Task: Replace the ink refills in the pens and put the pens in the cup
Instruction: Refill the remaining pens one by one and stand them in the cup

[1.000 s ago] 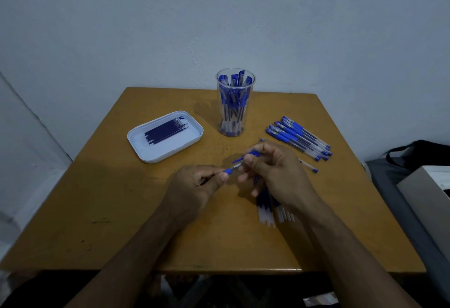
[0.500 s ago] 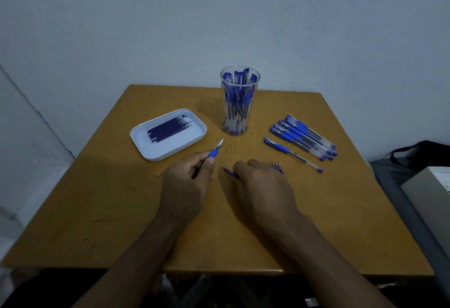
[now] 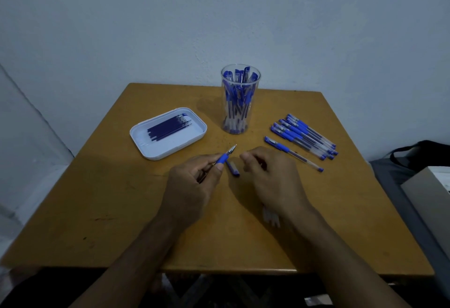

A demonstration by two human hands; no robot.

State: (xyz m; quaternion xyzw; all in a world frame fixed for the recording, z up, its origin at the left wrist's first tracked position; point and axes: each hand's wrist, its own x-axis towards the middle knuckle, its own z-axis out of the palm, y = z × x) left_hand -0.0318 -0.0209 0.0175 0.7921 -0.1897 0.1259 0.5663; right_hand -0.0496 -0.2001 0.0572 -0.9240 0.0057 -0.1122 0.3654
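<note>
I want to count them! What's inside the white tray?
A bundle of dark blue ink refills lies inside the white plastic tray. Any underneath cannot be seen.

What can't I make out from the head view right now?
- Whether the right hand holds anything: its curled fingers face away.
- The rear of the pen: the left hand covers it.
- Clear barrels by the right wrist: blurred, partly under the arm.
- The count of pens in the cup: they overlap.
</note>
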